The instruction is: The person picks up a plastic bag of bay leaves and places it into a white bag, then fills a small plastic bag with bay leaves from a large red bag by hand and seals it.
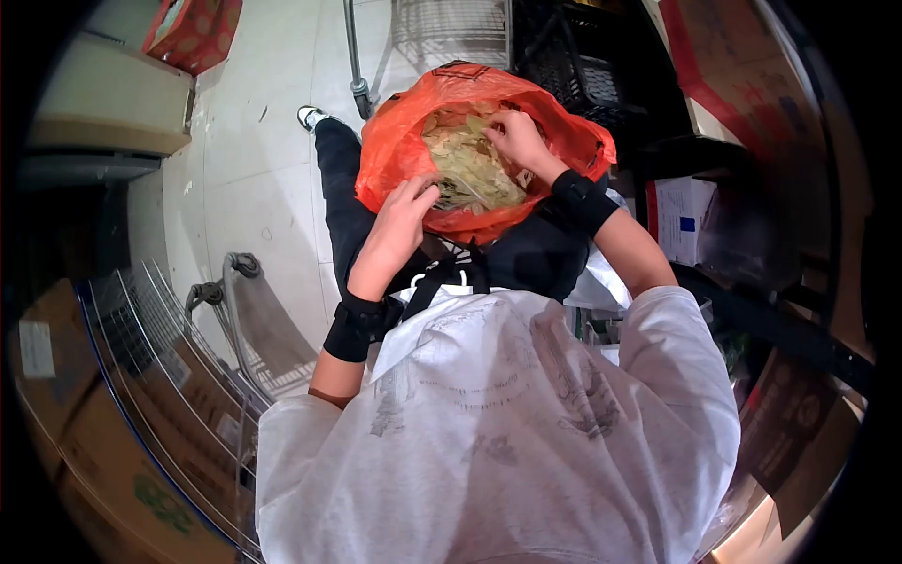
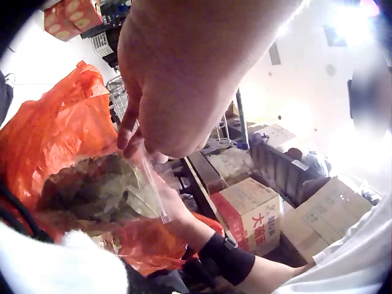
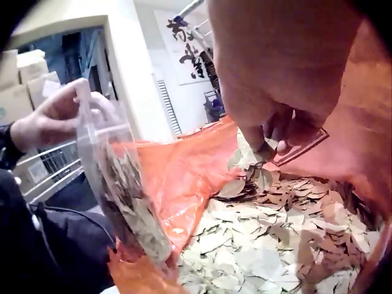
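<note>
An orange plastic bag [image 1: 395, 141] lies open on the person's lap, filled with dry, pale green leaves [image 1: 474, 169] [image 3: 245, 245]. The left hand [image 1: 399, 226] [image 3: 61, 119] pinches the top edge of a clear plastic pouch [image 3: 125, 190], which hangs upright at the side of the orange bag and has leaves inside. Above the leaf pile, the right hand [image 1: 517, 141] [image 3: 282, 79] points downward with fingertips curled round a few leaves [image 3: 248, 153]. In the left wrist view the left hand [image 2: 177, 79] partly hides the pouch [image 2: 153, 187].
A wire cart [image 1: 169, 357] with cardboard boxes stands at the left. Black crates [image 1: 573, 75] are beyond the bag. More cardboard boxes [image 2: 251, 211] stand on the right side, and a red patterned box [image 1: 193, 33] is on the floor at the far left.
</note>
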Demonstrator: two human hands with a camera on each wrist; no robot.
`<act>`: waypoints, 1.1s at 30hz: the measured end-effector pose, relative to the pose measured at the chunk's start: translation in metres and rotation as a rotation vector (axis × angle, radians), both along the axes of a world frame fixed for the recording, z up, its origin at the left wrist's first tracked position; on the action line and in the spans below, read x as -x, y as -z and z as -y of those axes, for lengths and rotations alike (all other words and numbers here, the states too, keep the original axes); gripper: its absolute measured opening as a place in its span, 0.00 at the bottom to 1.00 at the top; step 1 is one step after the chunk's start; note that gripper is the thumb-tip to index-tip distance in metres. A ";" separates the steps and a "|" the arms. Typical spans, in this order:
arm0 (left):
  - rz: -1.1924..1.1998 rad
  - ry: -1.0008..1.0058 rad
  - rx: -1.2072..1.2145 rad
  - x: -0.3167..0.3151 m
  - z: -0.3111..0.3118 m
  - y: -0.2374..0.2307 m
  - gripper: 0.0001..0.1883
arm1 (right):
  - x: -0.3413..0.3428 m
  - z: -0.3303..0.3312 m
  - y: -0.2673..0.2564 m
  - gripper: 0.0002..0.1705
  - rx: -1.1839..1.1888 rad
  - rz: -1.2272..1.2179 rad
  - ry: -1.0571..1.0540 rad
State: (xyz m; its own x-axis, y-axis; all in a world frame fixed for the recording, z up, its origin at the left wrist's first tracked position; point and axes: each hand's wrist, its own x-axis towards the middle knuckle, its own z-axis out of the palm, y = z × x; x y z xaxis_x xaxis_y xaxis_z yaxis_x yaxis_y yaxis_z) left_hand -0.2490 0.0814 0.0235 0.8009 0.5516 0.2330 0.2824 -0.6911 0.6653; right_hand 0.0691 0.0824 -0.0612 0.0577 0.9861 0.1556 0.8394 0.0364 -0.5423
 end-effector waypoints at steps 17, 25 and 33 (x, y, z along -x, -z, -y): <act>0.027 -0.005 -0.009 -0.011 0.001 0.005 0.14 | 0.122 0.098 -0.072 0.12 -0.287 -0.726 0.386; 0.061 -0.051 0.148 -0.004 -0.004 0.007 0.11 | 0.118 0.094 -0.083 0.07 -0.299 -0.293 0.152; 0.024 0.030 0.155 0.004 -0.010 0.004 0.06 | 0.111 0.067 -0.117 0.09 0.073 -0.035 -0.117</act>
